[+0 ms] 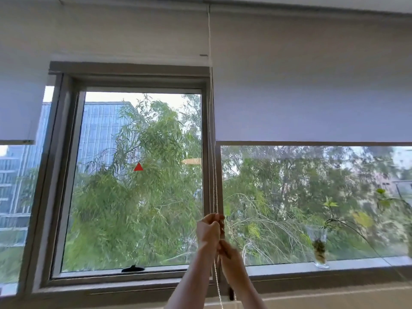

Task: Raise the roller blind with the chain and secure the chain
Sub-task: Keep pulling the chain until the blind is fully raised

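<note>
Raising stage, chain in hand. My left hand [208, 230] sits uppermost, fingers curled shut around the bead chain [214, 175]; my right hand [229, 257] grips the same chain just below it, fingers likewise closed on the strands, the two hands nearly touching. The chain runs as a doubled loop from the head rail at the top of the frame, down along the mullion between the two panes, through both fists, and on past my wrists to the lower edge of the view.

The roller blind [312, 97] to the right of the chain stands partly raised: its bottom bar [312, 143] lies across the upper part of the right pane, glass open beneath it. A neighbouring blind [133, 41] over the middle window sits higher, its hem near the frame's top.

I judge the lift unfinished. Next move: draw one strand downward, hand under hand, without letting the strands cross. A dark fitting [231, 294] low on the mullion may be the chain holder; too small to tell. A glass vase [320, 253] rests on the sill, well apart.
</note>
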The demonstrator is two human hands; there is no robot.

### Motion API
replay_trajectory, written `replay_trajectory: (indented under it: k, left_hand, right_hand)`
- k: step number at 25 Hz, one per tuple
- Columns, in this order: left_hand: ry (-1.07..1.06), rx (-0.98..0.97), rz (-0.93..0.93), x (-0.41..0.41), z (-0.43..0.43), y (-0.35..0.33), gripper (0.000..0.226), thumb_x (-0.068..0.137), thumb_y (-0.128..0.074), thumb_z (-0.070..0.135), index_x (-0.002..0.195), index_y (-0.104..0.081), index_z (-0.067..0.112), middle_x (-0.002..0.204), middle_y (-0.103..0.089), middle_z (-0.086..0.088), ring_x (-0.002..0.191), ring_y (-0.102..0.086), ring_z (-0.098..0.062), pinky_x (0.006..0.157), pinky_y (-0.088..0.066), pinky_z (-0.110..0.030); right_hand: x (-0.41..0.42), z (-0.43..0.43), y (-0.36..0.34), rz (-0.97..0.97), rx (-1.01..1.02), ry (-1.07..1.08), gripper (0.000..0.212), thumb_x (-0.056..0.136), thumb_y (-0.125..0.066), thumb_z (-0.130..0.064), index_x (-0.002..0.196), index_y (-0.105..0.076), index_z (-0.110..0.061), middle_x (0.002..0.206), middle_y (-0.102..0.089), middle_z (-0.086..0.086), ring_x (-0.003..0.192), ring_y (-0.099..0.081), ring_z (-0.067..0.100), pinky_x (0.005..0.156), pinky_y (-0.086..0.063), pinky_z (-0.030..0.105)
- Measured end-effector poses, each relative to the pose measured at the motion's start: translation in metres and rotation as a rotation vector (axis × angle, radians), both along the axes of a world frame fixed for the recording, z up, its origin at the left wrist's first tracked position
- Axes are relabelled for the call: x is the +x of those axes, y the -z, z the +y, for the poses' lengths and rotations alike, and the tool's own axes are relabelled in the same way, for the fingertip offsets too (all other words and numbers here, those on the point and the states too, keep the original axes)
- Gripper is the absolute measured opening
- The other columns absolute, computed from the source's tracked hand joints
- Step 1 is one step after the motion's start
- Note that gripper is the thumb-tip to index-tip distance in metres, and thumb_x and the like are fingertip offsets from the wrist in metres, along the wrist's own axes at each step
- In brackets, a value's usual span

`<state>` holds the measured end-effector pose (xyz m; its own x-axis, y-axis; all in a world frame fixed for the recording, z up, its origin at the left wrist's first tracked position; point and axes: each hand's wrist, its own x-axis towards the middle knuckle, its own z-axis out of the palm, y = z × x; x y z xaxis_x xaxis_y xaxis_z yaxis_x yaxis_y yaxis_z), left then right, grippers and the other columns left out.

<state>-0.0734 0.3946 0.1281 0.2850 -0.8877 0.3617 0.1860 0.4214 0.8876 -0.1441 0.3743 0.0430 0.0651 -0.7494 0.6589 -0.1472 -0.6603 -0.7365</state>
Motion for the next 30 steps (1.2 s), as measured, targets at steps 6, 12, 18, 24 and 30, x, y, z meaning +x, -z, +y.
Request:
replay_trajectory:
  k: [6, 12, 18, 24, 30]
  left_hand:
    - [-0.020, 0.068, -0.095, 0.000, 0.000, 0.048, 0.036, 0.084, -0.046, -0.016, 0.073, -0.070, 0.008, 0.063, -0.066, -0.002, 0.057, -0.060, -0.011, 0.046, -0.048, -0.017]
    - [-0.095, 0.000, -0.196, -0.005, 0.007, 0.050, 0.030, 0.083, -0.045, -0.014, 0.090, -0.071, 0.000, 0.066, -0.064, -0.006, 0.038, -0.050, 0.001, 0.039, -0.040, -0.012]
    - [-0.030, -0.088, -0.297, 0.007, 0.001, 0.056, 0.042, 0.072, -0.035, -0.021, 0.089, -0.069, -0.006, 0.065, -0.063, -0.008, 0.041, -0.049, -0.002, 0.039, -0.040, -0.013]
    - [0.258, 0.074, -0.552, 0.041, -0.023, 0.094, 0.029, 0.081, -0.045, -0.009, 0.075, -0.069, 0.006, 0.060, -0.064, 0.000, 0.059, -0.056, -0.011, 0.059, -0.045, -0.020]
    - [0.263, 0.092, -0.250, 0.049, -0.053, 0.087, 0.034, 0.085, -0.038, -0.011, 0.091, -0.068, 0.004, 0.083, -0.064, -0.013, 0.079, -0.058, -0.024, 0.068, -0.051, -0.029]
  right_hand:
    - [-0.023, -0.013, 0.017, -0.071, 0.299, -0.131, 0.030, 0.098, -0.044, -0.028, 0.094, -0.066, -0.009, 0.077, -0.070, 0.013, 0.069, -0.065, 0.024, 0.064, -0.051, 0.035]
    - [-0.016, -0.002, -0.068, -0.143, 0.137, -0.096, 0.034, 0.100, -0.040, -0.028, 0.095, -0.060, -0.002, 0.076, -0.063, 0.016, 0.066, -0.059, 0.025, 0.055, -0.049, 0.028]
    - [0.014, -0.002, -0.084, -0.208, 0.066, -0.021, 0.025, 0.100, -0.037, -0.013, 0.085, -0.057, -0.011, 0.063, -0.048, -0.001, 0.050, -0.039, 0.008, 0.047, -0.034, 0.018]
    - [0.022, -0.023, -0.024, -0.147, 0.048, 0.057, 0.029, 0.100, -0.040, -0.011, 0.076, -0.056, -0.016, 0.058, -0.046, 0.000, 0.045, -0.039, 0.005, 0.047, -0.033, 0.019]
    - [0.032, -0.049, 0.018, -0.127, 0.076, 0.105, 0.033, 0.098, -0.044, -0.008, 0.073, -0.057, -0.025, 0.072, -0.059, -0.003, 0.069, -0.058, 0.014, 0.067, -0.052, 0.035]
